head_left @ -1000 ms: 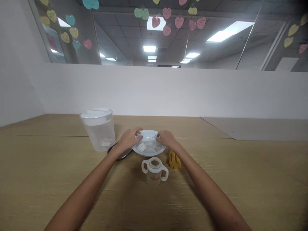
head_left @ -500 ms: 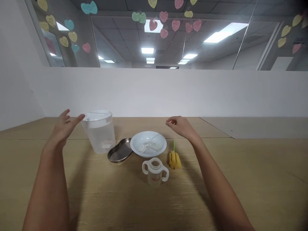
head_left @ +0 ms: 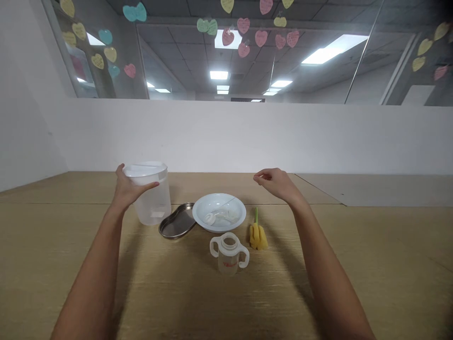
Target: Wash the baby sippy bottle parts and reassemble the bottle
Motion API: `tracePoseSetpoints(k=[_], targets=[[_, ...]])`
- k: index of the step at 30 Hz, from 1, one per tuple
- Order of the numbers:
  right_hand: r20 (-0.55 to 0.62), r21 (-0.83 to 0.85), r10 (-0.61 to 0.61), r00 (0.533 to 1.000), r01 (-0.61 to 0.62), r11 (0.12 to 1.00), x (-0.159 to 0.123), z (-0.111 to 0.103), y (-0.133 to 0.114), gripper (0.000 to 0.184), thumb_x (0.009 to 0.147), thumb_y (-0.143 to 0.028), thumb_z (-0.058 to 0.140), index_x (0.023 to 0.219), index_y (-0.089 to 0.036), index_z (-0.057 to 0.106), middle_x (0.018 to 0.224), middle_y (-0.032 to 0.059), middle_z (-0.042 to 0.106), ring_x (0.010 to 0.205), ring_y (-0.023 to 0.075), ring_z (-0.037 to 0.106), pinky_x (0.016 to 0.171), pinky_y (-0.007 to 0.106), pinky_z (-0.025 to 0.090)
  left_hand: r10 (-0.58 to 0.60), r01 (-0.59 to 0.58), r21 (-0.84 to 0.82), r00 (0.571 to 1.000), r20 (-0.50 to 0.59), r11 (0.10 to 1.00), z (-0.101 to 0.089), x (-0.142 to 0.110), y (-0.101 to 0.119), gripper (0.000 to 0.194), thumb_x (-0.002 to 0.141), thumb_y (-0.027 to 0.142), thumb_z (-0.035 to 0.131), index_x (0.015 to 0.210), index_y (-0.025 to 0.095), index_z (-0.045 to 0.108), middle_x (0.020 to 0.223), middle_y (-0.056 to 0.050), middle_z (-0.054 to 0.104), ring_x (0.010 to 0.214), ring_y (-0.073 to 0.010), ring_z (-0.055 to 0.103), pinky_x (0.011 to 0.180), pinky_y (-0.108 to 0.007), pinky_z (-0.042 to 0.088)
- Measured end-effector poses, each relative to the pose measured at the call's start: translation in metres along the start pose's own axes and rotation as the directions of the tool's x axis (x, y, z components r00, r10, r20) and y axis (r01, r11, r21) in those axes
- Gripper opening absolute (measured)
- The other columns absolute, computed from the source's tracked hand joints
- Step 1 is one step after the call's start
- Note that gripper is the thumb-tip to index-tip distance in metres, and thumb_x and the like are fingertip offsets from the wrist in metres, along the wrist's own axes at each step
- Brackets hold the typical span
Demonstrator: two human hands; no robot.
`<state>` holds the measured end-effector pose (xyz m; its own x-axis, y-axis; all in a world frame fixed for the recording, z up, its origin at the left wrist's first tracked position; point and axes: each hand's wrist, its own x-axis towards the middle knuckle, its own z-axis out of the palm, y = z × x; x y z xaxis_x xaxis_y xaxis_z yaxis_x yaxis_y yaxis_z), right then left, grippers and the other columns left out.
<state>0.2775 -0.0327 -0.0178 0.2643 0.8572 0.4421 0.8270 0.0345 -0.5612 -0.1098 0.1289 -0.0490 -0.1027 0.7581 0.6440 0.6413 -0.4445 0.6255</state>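
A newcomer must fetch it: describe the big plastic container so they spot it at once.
Find the wood-toned table below the white wall. On its left part, just left of the kidney-shaped metal tray, stands the container. Translucent and round-rimmed, it stands far taller than the tray and the white bowl.

We see a tall bucket of cloudy, see-through plastic, wider at its rim than at its base, with a pale patch low on its side. We find it standing upright on the table, towards the far left corner.
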Motion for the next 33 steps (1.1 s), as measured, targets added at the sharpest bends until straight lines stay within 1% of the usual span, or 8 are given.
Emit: tracePoseSetpoints(k=[3, 6, 10, 13, 16, 22, 26, 33], targets=[[-0.004, 0.016, 0.018, 1.0, -0.018, 1.0, 0.0, -0.002, 0.002, 0.024, 0.075, -0.032, 0.05, 0.082, -0.018, 0.068, 0.082, 0.0033, 0.068, 0.075, 0.0154, 0.058, 0.066, 0.025, 0.039, -0.046, 0.047, 0.09, 0.999, -0.008, 0.995, -0.003, -0.001, 0.005, 0.112, 0.049, 0.06, 0.073, 0.137, 0.013, 0.022, 0.133, -0.018, 0.04, 0.12, -0.0442, 0.039, 0.088, -0.058, 0.041], [-0.012, 0.021, 0.024, 1.0, -0.024, 0.999, 0.0, -0.005, 0.004, 0.024, 0.074, -0.033, 0.05, 0.082, -0.018, 0.068, 0.081, 0.0034, 0.067, 0.075, 0.0154, 0.057, 0.065, 0.025, 0.039, -0.066, 0.065, 0.16, 0.998, 0.003, 0.985, -0.006, -0.003, 0.017, 0.11, 0.049, 0.062, 0.072, 0.135, 0.014, 0.025, 0.134, -0.017, 0.041, 0.121, -0.043, 0.04, 0.091, -0.058, 0.04], [-0.031, 0.025, 0.025, 0.999, -0.025, 0.999, 0.0, -0.008, 0.004, 0.025, 0.075, -0.034, 0.049, 0.082, -0.018, 0.068, 0.079, 0.0034, 0.067, 0.07, 0.0146, 0.055, 0.064, 0.026, 0.039, 0.083, -0.081, 0.216, 0.997, 0.002, 0.973, -0.008, -0.006, 0.04, 0.106, 0.05, 0.06, 0.072, 0.134, 0.016, 0.027, 0.134, -0.015, 0.042, 0.121, -0.0399, 0.041, 0.095, -0.054, 0.039], [-0.031, 0.036, 0.027, 0.999, -0.026, 0.999, -0.001, -0.011, 0.004, 0.025, 0.075, -0.034, 0.049, 0.082, -0.018, 0.067, 0.078, 0.0033, 0.066, 0.07, 0.0144, 0.055, 0.063, 0.026, 0.039, 0.251, -0.239, 0.244, 0.968, -0.022, 0.94, -0.01, -0.011, 0.06, 0.102, 0.053, 0.056, 0.074, 0.135, 0.019, 0.027, 0.136, -0.012, 0.04, 0.124, -0.0371, 0.039, 0.1, -0.051, 0.036], [-0.029, 0.044, 0.026, 0.999, -0.024, 0.999, -0.002, -0.012, 0.003, 0.026, 0.075, -0.035, 0.048, 0.082, -0.018, 0.067, 0.078, 0.0038, 0.066, 0.07, 0.0147, 0.055, 0.063, 0.026, 0.04, 0.423, -0.41, 0.228, 0.906, -0.006, 0.883, -0.011, -0.018, 0.08, 0.099, 0.056, 0.051, 0.074, 0.136, 0.024, 0.024, 0.14, -0.008, 0.036, 0.127, -0.0327, 0.035, 0.104, -0.048, 0.034], [-0.027, 0.037, 0.023, 0.999, -0.022, 0.999, -0.002, -0.012, 0.003, 0.026, 0.075, -0.035, 0.049, 0.081, -0.017, 0.067, 0.077, 0.0047, 0.066, 0.071, 0.0158, 0.057, 0.064, 0.027, 0.04, 0.697, -0.712, 0.156, 0.702, 0.145, 0.685, -0.004, -0.029, 0.105, 0.097, 0.056, 0.049, 0.076, 0.136, 0.023, 0.026, 0.144, -0.013, 0.029, 0.133, -0.0331, 0.025, 0.105, -0.048, 0.031], [-0.022, 0.048, 0.033, 0.999, -0.032, 0.998, -0.002, -0.012, 0.004, 0.025, 0.074, -0.034, 0.05, 0.082, -0.017, 0.067, 0.078, 0.0053, 0.066, 0.072, 0.0159, 0.058, 0.065, 0.027, 0.041, 0.759, -0.797, 0.156, 0.604, 0.242, 0.584, 0.011, -0.036, 0.11, 0.089, 0.065, 0.048, 0.071, 0.137, 0.023, 0.026, 0.146, -0.015, 0.023, 0.134, -0.0342, 0.022, 0.106, -0.051, 0.027], [-0.013, 0.036, 0.021, 1.0, -0.021, 0.999, -0.001, -0.012, 0.005, 0.026, 0.075, -0.035, 0.048, 0.081, -0.017, 0.066, 0.078, 0.004, 0.066, 0.07, 0.0151, 0.057, 0.063, 0.026, 0.04, 0.769, -0.857, 0.18, 0.514, 0.381, 0.483, 0.039, -0.051, 0.111, 0.078, 0.071, 0.041, 0.067, 0.136, 0.018, 0.031, 0.146, -0.019, 0.023, 0.135, -0.0357, 0.017, 0.106, -0.056, 0.02]])
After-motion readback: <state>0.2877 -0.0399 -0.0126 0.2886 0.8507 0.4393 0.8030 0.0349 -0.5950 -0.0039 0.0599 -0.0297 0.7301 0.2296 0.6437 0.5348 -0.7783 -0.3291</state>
